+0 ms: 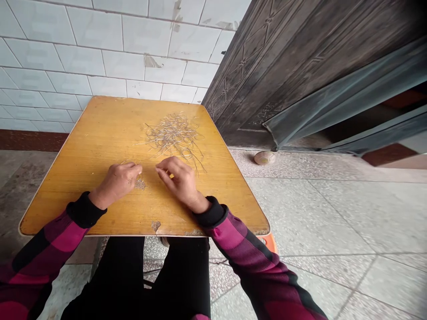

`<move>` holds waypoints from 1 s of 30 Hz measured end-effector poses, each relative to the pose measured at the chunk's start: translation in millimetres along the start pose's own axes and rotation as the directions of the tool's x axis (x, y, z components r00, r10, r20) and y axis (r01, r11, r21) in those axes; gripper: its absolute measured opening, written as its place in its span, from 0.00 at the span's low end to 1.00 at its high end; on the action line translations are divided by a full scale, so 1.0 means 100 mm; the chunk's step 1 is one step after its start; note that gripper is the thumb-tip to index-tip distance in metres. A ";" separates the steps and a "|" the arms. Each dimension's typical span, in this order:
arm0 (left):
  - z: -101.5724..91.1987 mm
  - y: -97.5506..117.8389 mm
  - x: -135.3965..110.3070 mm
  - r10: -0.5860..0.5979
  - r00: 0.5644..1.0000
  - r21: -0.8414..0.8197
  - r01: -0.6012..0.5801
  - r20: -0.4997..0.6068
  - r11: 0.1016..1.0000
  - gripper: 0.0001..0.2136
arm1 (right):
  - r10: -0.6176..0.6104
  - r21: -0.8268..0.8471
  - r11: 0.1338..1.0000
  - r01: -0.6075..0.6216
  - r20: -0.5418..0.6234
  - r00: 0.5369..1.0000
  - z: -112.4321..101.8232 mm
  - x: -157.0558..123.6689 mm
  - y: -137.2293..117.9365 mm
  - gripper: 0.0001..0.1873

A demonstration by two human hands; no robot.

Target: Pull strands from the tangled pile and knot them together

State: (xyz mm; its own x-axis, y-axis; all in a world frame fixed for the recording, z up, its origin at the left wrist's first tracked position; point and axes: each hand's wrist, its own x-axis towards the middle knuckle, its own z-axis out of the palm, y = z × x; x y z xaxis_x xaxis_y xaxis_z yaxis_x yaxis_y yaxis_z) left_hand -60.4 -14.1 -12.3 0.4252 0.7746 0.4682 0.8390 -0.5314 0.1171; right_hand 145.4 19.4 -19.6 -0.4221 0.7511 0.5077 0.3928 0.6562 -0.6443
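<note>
1. While resting on the wooden table, the left hand curls nearly closed beside a small wire clump.
2. The right hand is half-curled; I cannot tell whether either hand holds a strand.
3. The tangled wire pile lies just beyond both.

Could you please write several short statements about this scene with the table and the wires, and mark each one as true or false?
1. The tangle of thin wires lies on the wooden table, beyond both hands. True.
2. The left hand is raised high above the table. False: it is down at the tabletop, fingers curled.
3. The right hand is close to the near edge of the wires. True.
4. The wall behind the table is bare brick. False: it is covered with white tiles.
5. A small round object lies on the floor near the dark door. True.
</note>
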 end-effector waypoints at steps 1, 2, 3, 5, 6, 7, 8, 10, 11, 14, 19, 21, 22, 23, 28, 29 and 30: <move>0.00 0.01 0.00 -0.001 1.000 -0.001 0.001 0.001 1.000 0.11 | -0.106 -0.104 0.989 0.108 0.030 0.994 0.00 -0.01 -0.02 0.13; 0.00 0.02 0.00 -0.002 1.000 -0.003 0.002 0.002 1.000 0.11 | -0.178 -0.182 0.965 0.189 0.074 0.981 0.00 -0.02 -0.04 0.14; 0.01 0.03 0.00 -0.003 1.000 -0.003 0.003 0.005 1.000 0.11 | -0.216 -0.245 0.940 0.239 0.119 0.969 0.01 -0.02 -0.06 0.15; 0.00 0.05 0.01 -0.006 1.000 0.002 0.006 0.016 1.000 0.10 | -0.217 -0.336 0.903 0.267 0.180 0.959 0.05 -0.03 -0.08 0.18; 0.00 0.07 0.01 -0.006 1.000 0.003 0.006 0.025 1.000 0.10 | -0.199 -0.364 0.893 0.263 0.205 0.958 0.06 -0.03 -0.08 0.19; 0.00 0.08 0.01 -0.002 0.999 0.000 0.002 0.032 1.000 0.10 | -0.176 -0.387 0.886 0.255 0.229 0.958 0.08 -0.02 -0.08 0.20; -0.01 0.10 0.01 0.005 0.999 -0.006 -0.005 0.040 1.000 0.10 | -0.152 -0.408 0.879 0.245 0.248 0.957 0.09 -0.02 -0.09 0.21; -0.02 0.12 0.02 0.018 0.999 -0.009 -0.018 0.045 1.000 0.10 | -0.108 -0.462 0.857 0.228 0.273 0.956 0.11 -0.03 -0.11 0.19; -0.02 0.13 0.02 0.021 0.999 -0.003 -0.021 0.047 1.000 0.10 | -0.087 -0.496 0.840 0.219 0.276 0.957 0.12 -0.03 -0.13 0.18; -0.03 0.16 0.03 0.021 0.998 0.029 -0.023 0.067 0.999 0.09 | -0.027 -0.587 0.786 0.194 0.280 0.960 0.14 -0.04 -0.19 0.15; -0.03 0.17 0.03 0.003 0.997 0.035 -0.006 0.078 0.999 0.09 | 0.034 -0.640 0.748 0.176 0.301 0.953 0.16 -0.07 -0.21 0.13; -0.03 0.16 0.04 -0.023 0.997 -0.001 0.023 0.072 1.000 0.09 | 0.025 -0.637 0.751 0.173 0.290 0.957 0.16 -0.08 -0.19 0.14; -0.03 0.14 0.04 -0.038 0.997 -0.033 0.040 0.069 0.999 0.10 | 0.015 -0.631 0.756 0.175 0.284 0.959 0.16 -0.08 -0.18 0.14; -0.03 0.13 0.05 -0.053 0.997 -0.077 0.058 0.062 0.995 0.10 | 0.004 -0.624 0.762 0.177 0.277 0.961 0.15 -0.09 -0.17 0.15; -0.03 0.05 0.09 -0.144 0.987 -0.397 0.161 0.072 0.904 0.07 | -0.033 -0.612 0.766 0.198 0.270 0.962 0.13 -0.09 -0.15 0.17; -0.03 0.04 0.10 -0.155 0.983 -0.447 0.182 0.097 0.876 0.07 | -0.040 -0.612 0.764 0.205 0.272 0.962 0.12 -0.09 -0.15 0.17; -0.04 0.04 0.12 -0.161 0.979 -0.485 0.201 0.124 0.851 0.08 | -0.047 -0.611 0.763 0.212 0.274 0.961 0.12 -0.09 -0.16 0.16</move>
State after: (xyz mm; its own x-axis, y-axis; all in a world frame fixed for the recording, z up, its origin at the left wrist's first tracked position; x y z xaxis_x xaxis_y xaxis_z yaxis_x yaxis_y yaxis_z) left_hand -53.7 -8.3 -2.7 0.3237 0.8863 0.3313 0.6349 -0.4631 0.6185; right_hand 133.0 1.7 -20.6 -0.6479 0.6705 0.3614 0.7092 0.7041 -0.0350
